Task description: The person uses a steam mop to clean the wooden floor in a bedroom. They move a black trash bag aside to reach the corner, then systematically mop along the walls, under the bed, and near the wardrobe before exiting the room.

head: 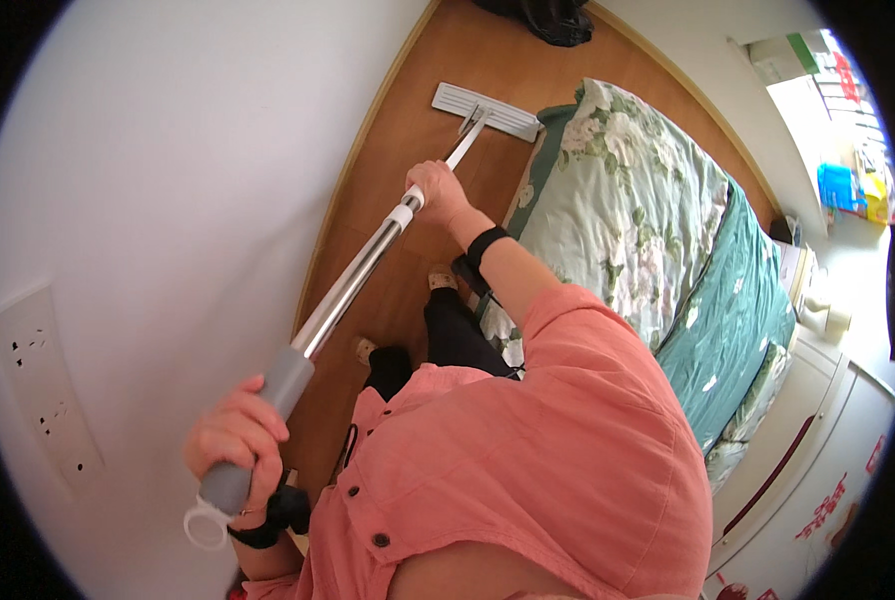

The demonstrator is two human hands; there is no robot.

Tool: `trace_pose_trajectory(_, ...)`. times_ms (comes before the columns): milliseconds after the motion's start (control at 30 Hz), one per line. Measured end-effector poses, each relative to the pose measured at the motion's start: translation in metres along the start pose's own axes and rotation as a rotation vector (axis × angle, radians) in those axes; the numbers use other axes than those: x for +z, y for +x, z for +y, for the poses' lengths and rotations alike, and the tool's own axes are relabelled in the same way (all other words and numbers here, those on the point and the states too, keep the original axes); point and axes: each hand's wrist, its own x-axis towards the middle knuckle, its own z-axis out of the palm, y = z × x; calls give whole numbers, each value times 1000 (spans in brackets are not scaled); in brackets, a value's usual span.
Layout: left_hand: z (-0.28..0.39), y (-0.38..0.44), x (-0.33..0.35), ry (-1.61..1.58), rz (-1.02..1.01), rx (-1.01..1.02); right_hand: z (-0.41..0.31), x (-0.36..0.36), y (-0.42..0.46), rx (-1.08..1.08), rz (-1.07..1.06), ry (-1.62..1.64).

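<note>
A flat mop with a telescopic metal pole (354,285) slants across the view. My left hand (237,442) is closed around its grey handle grip, just above a white hanging ring (207,527) at the end. My right hand (436,191) holds the pole farther down, beside a white collar. The mop's pale rectangular head (485,111) lies on the wood-look floor (395,150), one end close to the corner of the bed's green cover. Both wrists wear black bands.
A bed with a floral quilt (620,195) stands on the right. A white wall with sockets (46,390) runs along the left. A black plastic bag (556,22) is at the far end. White cabinet doors (807,450) are at lower right. My feet are between wall and bed.
</note>
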Motion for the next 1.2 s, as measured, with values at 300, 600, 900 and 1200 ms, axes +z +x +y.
trace_pose_trajectory(300,37,-80,-106,-10,-510,168,-130,68,-96,5,295,137)
trace_pose_trajectory(600,117,-168,-274,-64,-1074,149,-347,160,-211,147,312,289)
trace_pose_trajectory(900,138,-215,-244,-210,-149,207,-369,143,-215,172,88,194)
trace_pose_trajectory(1200,103,-142,-182,-575,-1316,336,-295,128,-237,177,588,155)
